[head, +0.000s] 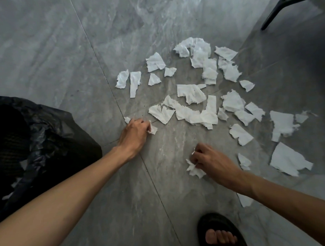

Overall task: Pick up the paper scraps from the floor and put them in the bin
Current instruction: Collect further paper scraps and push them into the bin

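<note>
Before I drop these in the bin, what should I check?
1. Left hand grips the small scrap: ok.
2. Right hand grips the crumpled scrap: ok.
3. Bin is close beside the left arm, with its bag open: ok.
4. Nothing lies between the hands and the bin: ok.
5. Room in the bin: cannot tell, as its inside is dark.
6. Floor is cleared: not ok, as many loose scraps lie ahead.
</note>
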{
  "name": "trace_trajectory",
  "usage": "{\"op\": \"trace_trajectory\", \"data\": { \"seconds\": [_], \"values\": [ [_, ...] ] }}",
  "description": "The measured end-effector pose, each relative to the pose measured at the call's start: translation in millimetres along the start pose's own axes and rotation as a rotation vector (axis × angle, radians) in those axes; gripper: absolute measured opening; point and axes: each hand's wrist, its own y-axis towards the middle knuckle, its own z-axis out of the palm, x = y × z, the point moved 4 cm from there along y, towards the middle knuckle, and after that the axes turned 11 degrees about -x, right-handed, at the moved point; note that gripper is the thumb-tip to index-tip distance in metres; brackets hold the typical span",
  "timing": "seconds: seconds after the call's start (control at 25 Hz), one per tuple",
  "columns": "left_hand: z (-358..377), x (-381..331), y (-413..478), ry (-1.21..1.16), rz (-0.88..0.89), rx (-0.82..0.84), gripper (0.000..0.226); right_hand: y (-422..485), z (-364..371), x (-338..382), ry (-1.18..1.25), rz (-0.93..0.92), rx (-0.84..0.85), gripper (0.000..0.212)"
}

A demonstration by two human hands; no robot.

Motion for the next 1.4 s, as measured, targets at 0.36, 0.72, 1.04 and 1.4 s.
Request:
{"op": "trace_trajectory", "data": {
  "seconds": [0.36, 0.72, 1.04, 1.4],
  "values": [
    [-66, -44, -4, -0.387, -0.114, -0.093, 0.006, 26, -6, 3, 0.182, 0.156, -0.028, 0.005],
    [-275, -12, -43, -0.559, -0.154, -0.559, 0.014, 132, -80, 110, 0.922, 0.453, -0.153, 0.005],
    [-293, 127, -133, -0.099, -0.638, -0.723, 0.011, 214, -134, 260, 0.788, -0.127, -0.329, 0.007],
    [-257, 172, -165, 0.006, -0.874, -0.302, 0.036, 250, -92, 323, 0.497, -0.535, -0.089, 0.032]
  ]
}}
